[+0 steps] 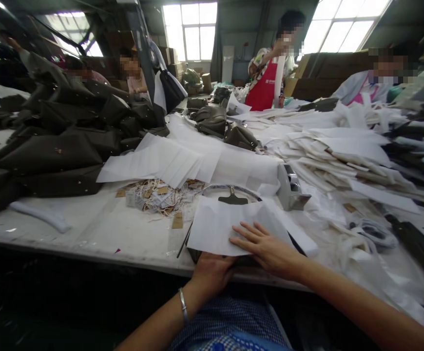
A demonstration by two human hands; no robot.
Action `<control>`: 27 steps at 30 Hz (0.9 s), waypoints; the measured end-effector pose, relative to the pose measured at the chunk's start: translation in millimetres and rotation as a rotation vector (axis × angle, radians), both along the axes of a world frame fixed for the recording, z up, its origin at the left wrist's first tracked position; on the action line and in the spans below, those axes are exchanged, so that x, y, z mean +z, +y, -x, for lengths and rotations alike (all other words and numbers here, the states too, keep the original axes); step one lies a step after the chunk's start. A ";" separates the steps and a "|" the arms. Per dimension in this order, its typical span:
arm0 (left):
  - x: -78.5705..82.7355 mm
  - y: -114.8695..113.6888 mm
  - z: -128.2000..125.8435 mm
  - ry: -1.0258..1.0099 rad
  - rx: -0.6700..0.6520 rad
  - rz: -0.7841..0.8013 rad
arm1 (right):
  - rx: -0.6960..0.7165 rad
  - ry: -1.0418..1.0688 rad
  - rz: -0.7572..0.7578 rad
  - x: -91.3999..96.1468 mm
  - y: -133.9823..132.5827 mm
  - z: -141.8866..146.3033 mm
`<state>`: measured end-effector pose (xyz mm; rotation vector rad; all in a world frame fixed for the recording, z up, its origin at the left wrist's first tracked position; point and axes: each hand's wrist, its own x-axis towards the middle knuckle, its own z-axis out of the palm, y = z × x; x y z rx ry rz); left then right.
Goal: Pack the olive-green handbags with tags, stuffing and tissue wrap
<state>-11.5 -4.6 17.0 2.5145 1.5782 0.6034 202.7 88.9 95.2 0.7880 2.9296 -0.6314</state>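
Note:
A white paper sheet point(212, 226) lies over a dark handbag point(194, 255) at the table's near edge. Flat on the sheet's right part rests my right hand point(265, 246), open with its fingers spread. My left hand point(212, 270) is at the near edge of the bag, just below the sheet; its fingertips are hidden, so I cannot tell what they grip. Beyond the sheet show a dark tab with a metal clasp point(233, 197) and a thin curved strap wrapped in clear film. A heap of paper tags with strings point(159, 197) sits to the left.
Dark handbags point(51, 153) are piled at the left. White sheets point(161, 158) lie fanned out ahead, near a grey tape dispenser point(289, 187). Stacked white pieces point(329, 151) and clear plastic cover the right side. A post point(148, 53) rises behind; several people work around the table.

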 end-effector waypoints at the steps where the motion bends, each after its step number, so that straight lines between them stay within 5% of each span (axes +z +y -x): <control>1: 0.0 0.0 -0.4 0.001 0.000 0.002 | -0.016 -0.026 -0.027 -3.8 -2.5 1.2; 9: 3.3 -0.3 -2.2 0.005 -0.009 -0.023 | 0.027 0.000 -0.076 -27.4 -5.1 -0.8; 27: 17.2 -10.2 3.7 0.073 -0.035 -0.050 | 0.072 0.073 -0.063 -33.6 4.9 -4.8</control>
